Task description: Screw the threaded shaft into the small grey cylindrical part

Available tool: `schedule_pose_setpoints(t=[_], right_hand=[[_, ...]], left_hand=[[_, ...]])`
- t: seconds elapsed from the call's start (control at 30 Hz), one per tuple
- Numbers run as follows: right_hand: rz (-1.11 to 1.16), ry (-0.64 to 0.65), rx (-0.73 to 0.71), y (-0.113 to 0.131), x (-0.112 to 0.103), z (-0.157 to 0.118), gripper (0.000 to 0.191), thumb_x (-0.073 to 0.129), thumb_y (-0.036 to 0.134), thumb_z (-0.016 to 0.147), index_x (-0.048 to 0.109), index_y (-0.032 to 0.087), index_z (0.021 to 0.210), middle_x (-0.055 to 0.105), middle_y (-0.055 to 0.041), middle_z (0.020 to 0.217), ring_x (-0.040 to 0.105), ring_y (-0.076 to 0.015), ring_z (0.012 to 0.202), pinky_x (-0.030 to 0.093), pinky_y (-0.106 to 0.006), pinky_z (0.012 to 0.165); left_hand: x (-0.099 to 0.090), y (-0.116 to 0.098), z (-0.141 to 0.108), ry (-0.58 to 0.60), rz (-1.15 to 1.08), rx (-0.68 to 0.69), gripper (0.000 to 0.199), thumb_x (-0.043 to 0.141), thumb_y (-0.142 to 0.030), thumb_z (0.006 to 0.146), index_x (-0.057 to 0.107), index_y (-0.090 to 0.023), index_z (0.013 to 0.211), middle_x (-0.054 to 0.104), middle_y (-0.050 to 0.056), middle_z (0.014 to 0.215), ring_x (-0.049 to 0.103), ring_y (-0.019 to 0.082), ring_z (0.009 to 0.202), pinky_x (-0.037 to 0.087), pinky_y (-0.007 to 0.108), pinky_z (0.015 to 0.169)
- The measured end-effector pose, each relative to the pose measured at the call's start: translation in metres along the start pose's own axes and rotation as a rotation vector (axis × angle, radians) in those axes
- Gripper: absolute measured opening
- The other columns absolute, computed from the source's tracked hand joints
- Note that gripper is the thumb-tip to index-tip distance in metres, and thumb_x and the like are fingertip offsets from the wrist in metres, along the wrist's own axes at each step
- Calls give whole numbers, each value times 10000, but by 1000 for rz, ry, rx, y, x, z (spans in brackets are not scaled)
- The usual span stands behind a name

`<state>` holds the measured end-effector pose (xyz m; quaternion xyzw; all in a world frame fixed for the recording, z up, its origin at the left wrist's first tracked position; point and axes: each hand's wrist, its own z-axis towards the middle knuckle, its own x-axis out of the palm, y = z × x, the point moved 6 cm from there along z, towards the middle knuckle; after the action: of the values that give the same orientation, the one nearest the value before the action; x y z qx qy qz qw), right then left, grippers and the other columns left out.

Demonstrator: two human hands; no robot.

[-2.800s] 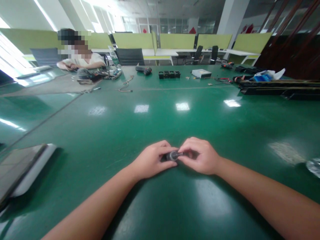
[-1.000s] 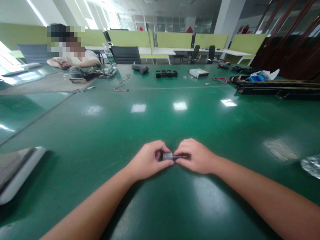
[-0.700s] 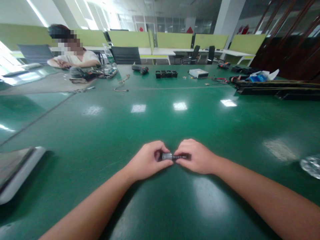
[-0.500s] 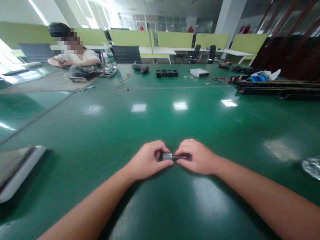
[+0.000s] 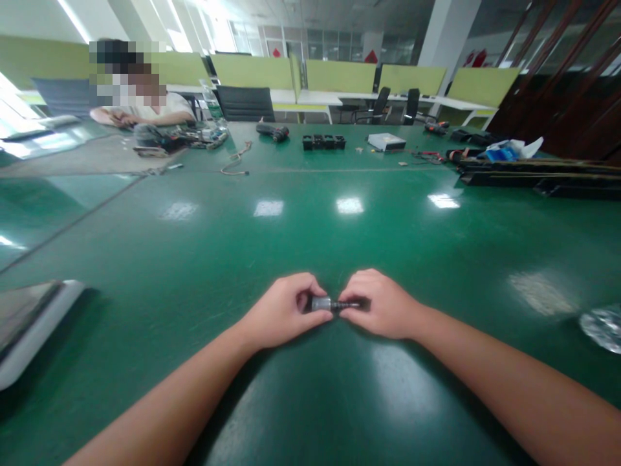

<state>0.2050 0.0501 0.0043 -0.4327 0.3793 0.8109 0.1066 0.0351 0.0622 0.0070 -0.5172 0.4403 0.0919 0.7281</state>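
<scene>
Low over the green table (image 5: pixel 301 239), my left hand (image 5: pixel 286 310) grips a small silver cylinder (image 5: pixel 321 303) between thumb and fingers. A dark, ridged shaft (image 5: pixel 345 305) extends from the cylinder's right end. My right hand (image 5: pixel 381 305) pinches that shaft between thumb and fingertips. The two hands face each other with a narrow gap between them. Whether the cylinder and shaft are one piece cannot be made out.
A pale flat device (image 5: pixel 39 330) lies at the left edge, a shiny clear object (image 5: pixel 604 327) at the right. Along the far side are a black block (image 5: pixel 324 142), a silver box (image 5: pixel 387 142), a cable (image 5: pixel 235 162) and dark bars (image 5: pixel 543 175). A person (image 5: pixel 160 110) sits back left.
My left hand and the silver cylinder have shifted very slightly left. Both hands keep their hold. The view has moved a little.
</scene>
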Motion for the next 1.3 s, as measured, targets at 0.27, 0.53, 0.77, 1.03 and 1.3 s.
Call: schedule_pose_setpoints(t=[0.27,0.53,0.77,1.03,1.3], right_hand=[[4,-3,9,-2,-1,-2,69,730,231,823,716,201,883,724,-19,850,645,-183,843,435,-349,848],[3,-11,26,-1,-4,-2,57,736,207,800,711,197,850,723,-16,829,648,-182,830,431,-344,848],[9,-16,36,-3,-5,-2,62,742,198,783,708,192,834,713,-9,805,642,-175,807,425,-346,848],[3,-15,38,-4,-6,-3,54,736,188,774,695,190,809,707,-10,792,632,-176,792,420,-347,831],[1,-6,50,-5,-7,-4,53,738,193,775,695,189,804,703,-5,779,631,-173,782,414,-347,829]], left_hand=[[0,1,0,-3,1,-18,293,745,-439,785,678,-173,889,550,-32,660,496,125,593,357,224,547],[0,2,0,2,3,-20,285,745,-435,789,682,-179,898,551,-33,669,499,123,601,364,227,561],[1,4,-1,13,-1,-27,297,731,-453,803,672,-182,908,544,-36,660,493,124,593,360,227,554],[1,5,-1,8,-5,-30,295,738,-448,795,671,-182,904,535,-38,653,486,123,587,351,228,548],[0,3,-1,10,1,-24,287,736,-446,799,679,-186,905,544,-35,661,489,124,594,352,227,552]])
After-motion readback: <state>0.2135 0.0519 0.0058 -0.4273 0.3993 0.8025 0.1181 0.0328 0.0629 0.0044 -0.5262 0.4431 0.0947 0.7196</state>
